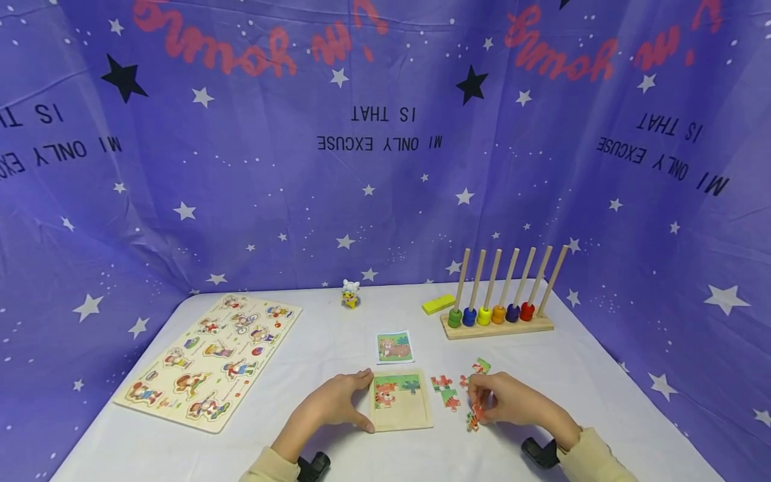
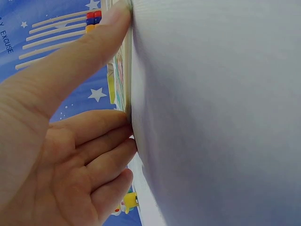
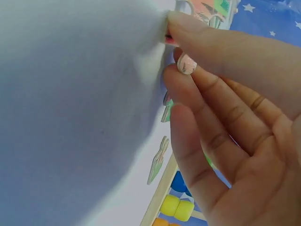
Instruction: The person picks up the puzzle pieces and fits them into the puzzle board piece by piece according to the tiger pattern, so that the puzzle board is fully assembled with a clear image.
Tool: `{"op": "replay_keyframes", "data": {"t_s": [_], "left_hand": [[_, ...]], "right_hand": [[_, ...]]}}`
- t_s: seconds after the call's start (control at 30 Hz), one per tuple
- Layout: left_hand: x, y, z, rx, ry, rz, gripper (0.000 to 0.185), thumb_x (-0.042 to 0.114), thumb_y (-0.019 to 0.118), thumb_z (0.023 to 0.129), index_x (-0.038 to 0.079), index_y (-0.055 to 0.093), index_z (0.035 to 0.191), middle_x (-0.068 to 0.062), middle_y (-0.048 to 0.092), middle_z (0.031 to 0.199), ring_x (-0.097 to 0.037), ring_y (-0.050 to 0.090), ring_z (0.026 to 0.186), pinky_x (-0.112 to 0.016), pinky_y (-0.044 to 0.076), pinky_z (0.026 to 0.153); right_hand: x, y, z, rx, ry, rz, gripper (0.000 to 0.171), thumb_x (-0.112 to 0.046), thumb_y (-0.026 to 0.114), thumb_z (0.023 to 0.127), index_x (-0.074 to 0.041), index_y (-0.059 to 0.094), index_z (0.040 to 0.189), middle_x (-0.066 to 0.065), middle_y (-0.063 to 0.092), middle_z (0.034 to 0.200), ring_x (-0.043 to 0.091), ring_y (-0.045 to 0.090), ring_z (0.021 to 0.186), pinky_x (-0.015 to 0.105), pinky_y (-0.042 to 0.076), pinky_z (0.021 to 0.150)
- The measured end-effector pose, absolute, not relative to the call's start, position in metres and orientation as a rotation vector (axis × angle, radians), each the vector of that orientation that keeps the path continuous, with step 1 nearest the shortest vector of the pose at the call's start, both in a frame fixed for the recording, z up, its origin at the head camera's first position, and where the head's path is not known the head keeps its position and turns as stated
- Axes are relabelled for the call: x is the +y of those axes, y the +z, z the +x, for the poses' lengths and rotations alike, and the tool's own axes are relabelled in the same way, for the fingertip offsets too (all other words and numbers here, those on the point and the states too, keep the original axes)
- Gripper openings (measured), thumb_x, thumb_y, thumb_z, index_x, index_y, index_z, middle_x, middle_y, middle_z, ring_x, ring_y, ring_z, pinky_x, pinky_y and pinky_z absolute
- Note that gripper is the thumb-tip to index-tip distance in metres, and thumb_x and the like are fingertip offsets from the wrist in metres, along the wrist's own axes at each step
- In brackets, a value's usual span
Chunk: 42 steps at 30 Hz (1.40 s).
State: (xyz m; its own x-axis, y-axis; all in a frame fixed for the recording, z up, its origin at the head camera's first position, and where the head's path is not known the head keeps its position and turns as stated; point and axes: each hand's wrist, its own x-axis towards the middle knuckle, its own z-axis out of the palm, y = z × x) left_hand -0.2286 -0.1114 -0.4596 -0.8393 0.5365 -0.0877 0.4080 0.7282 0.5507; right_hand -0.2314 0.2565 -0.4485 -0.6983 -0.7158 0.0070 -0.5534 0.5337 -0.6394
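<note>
Two hands work: my left hand point(image 1: 334, 404) lies spread, bracing the puzzle tray point(image 1: 400, 402) at nine o'clock; my right hand point(image 1: 508, 400) pinches an orange puzzle piece point(image 1: 475, 416), which the right wrist view mostly hides.

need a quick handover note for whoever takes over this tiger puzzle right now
Left hand steadies the puzzle tray by its left edge, thumb and fingers straight against it.
Right hand pinches a loose piece on the table.
Done: the tray's upper row looks filled, tiger piece at left.
Left: the lower tray is bare; other loose pieces lie to its right. The reference card lies beyond the tray.
</note>
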Motion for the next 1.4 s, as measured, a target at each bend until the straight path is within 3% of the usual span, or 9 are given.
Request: {"op": "replay_keyframes", "data": {"t_s": [0.23, 0.5, 0.8, 1.07, 1.4], "left_hand": [[-0.111, -0.457, -0.227, 2.687, 0.782, 0.768, 0.097, 0.039, 0.088, 0.062, -0.004, 0.047, 0.139, -0.017, 0.043, 0.146, -0.040, 0.042, 0.131, -0.052, 0.034, 0.108], [-0.111, -0.456, -0.227, 2.692, 0.774, 0.756, 0.097, 0.039, 0.088, 0.062, -0.004, 0.047, 0.139, -0.017, 0.043, 0.146, -0.040, 0.042, 0.131, -0.053, 0.034, 0.108], [-0.111, -0.456, -0.227, 2.693, 0.773, 0.760, 0.098, 0.040, 0.087, 0.061, -0.004, 0.047, 0.139, -0.017, 0.043, 0.146, -0.039, 0.042, 0.132, -0.052, 0.034, 0.109], [-0.112, -0.458, -0.227, 2.703, 0.754, 0.751, 0.097, 0.040, 0.087, 0.062, -0.003, 0.047, 0.139, -0.016, 0.044, 0.146, -0.039, 0.042, 0.132, -0.051, 0.034, 0.109], [-0.111, -0.458, -0.228, 2.704, 0.750, 0.762, 0.097, 0.040, 0.087, 0.061, -0.003, 0.048, 0.139, -0.016, 0.044, 0.146, -0.038, 0.042, 0.131, -0.051, 0.034, 0.108]], "right_hand": [[0.256, -0.450, -0.233, 2.516, -0.878, -1.081, 0.025, 0.000, 0.074, 0.081, -0.018, 0.069, 0.097, -0.011, 0.064, 0.083, 0.003, 0.056, 0.072, 0.021, 0.052, 0.059], [0.255, -0.448, -0.235, 2.552, -0.841, -1.084, 0.015, -0.011, 0.074, 0.085, -0.021, 0.071, 0.096, -0.012, 0.067, 0.084, 0.000, 0.055, 0.070, 0.020, 0.051, 0.060], [0.247, -0.451, -0.237, 2.572, -0.889, -1.165, 0.040, 0.005, 0.070, 0.083, -0.016, 0.068, 0.117, -0.009, 0.065, 0.088, 0.001, 0.056, 0.071, 0.021, 0.052, 0.061], [0.231, -0.449, -0.239, 2.615, -0.917, -1.132, 0.028, -0.013, 0.074, 0.085, -0.018, 0.068, 0.112, -0.011, 0.066, 0.089, 0.002, 0.057, 0.072, 0.021, 0.051, 0.063], [0.209, -0.455, -0.244, 2.634, -1.059, -1.106, 0.020, -0.008, 0.073, 0.085, -0.018, 0.069, 0.103, -0.011, 0.070, 0.085, 0.002, 0.063, 0.075, 0.022, 0.053, 0.062]]}}
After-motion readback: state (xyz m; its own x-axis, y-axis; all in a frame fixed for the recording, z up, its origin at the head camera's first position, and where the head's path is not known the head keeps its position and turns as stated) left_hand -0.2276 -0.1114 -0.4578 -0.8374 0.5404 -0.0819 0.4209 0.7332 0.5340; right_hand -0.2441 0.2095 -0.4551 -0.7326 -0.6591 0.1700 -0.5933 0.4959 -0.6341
